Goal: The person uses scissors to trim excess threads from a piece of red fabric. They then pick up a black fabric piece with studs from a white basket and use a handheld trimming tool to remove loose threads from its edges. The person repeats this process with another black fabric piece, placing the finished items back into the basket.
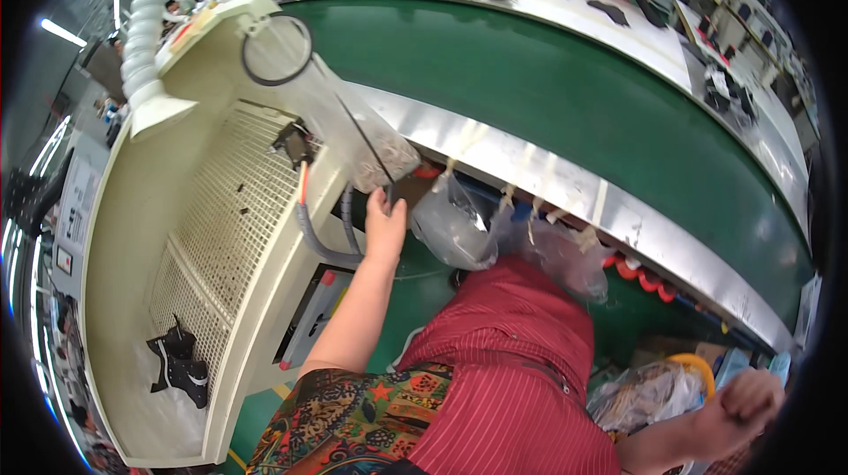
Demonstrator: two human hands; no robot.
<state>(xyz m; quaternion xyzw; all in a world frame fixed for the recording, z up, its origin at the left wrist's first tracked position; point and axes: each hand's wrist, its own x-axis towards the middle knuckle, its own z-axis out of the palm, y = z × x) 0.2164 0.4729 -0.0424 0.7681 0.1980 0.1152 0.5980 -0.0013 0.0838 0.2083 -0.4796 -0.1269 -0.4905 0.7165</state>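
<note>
We see a clear, cloudy plastic bag [332, 119], long and tube-like, hanging aslant left of the centre, far side. Its round, black-rimmed mouth [309, 33] stands open at the far left end, and the body slopes toward the near right. Small pale brownish bits [397, 155] gather in its bulging lower end. A thin, straight black strip [364, 141] runs lengthwise down it; through the hazy plastic, we cannot tell whether inside or outside.

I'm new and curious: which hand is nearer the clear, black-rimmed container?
Left. The left hand is at the lower end of the container; the right hand is far to its lower right.
</note>
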